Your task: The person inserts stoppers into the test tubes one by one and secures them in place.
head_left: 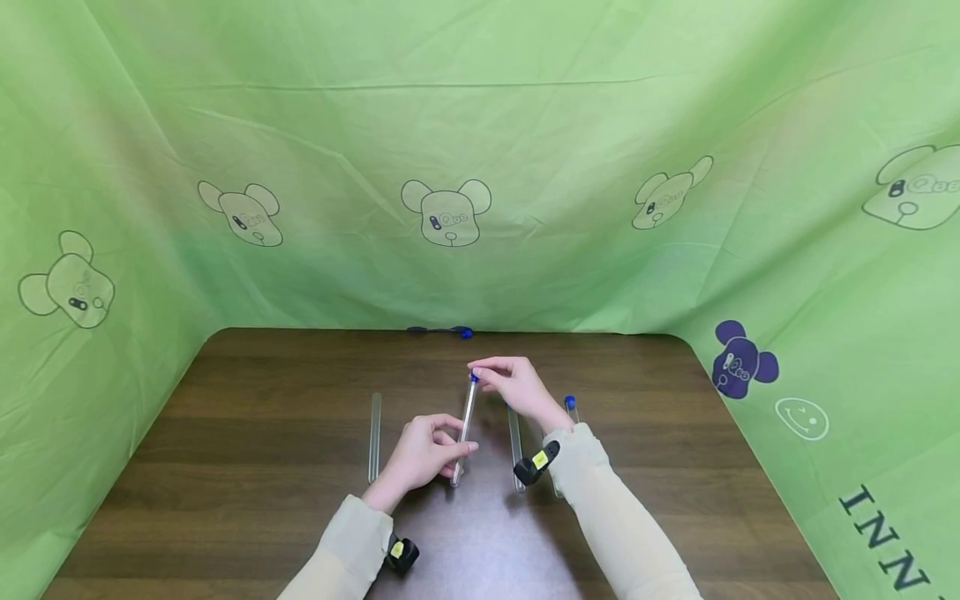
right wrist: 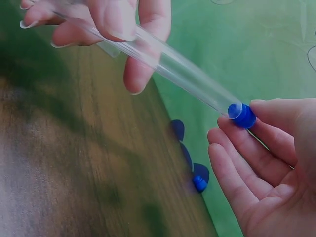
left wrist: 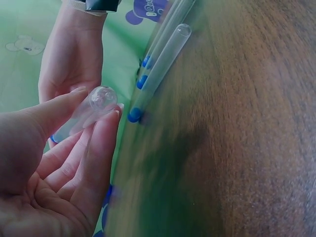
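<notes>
One open-topped tube (head_left: pixel 374 437) lies leftmost on the worktop (head_left: pixel 247 500). Next, the left hand (head_left: pixel 422 450) pinches the held tube (head_left: pixel 468 412), tilted above the worktop, between thumb and fingers. It looks light, stiff, slick, perhaps fragile: best held gently mid-body. The right hand's (head_left: pixel 519 387) fingers are clamped on its blue stopper (right wrist: pixel 242 116). Further right lie capped tubes (head_left: pixel 514 442), then backdrop (head_left: pixel 570 125) lettering, "INN", cut off.

"INN" (head_left: pixel 870 530) on green cloth (head_left: pixel 562 108); bear heads (head_left: pixel 450 218): "Q…", rest unclear.
</notes>
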A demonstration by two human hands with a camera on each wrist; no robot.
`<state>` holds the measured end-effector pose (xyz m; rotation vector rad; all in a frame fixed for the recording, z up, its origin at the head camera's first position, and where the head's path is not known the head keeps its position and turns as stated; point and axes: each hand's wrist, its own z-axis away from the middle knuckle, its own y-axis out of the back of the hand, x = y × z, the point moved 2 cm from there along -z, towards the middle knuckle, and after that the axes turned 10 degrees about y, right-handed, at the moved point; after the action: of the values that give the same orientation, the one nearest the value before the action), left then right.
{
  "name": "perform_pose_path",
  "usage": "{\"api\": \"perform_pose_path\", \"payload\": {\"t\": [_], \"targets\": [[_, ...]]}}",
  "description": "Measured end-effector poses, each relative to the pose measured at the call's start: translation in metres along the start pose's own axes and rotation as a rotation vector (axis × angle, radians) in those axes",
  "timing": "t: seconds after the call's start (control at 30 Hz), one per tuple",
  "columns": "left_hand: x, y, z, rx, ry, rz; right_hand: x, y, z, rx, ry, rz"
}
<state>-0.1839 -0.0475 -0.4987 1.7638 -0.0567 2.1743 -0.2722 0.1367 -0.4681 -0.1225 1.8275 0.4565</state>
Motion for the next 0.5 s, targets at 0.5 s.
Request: {"api": "perform_pose_path", "payload": {"t": [0.5], "targets": [[0.0006,-0.0004,-0.0015,0.004,-0.013,0.007,-0.0013,-0.0089,0.0077,0.026,0.03,-0.042]]}}
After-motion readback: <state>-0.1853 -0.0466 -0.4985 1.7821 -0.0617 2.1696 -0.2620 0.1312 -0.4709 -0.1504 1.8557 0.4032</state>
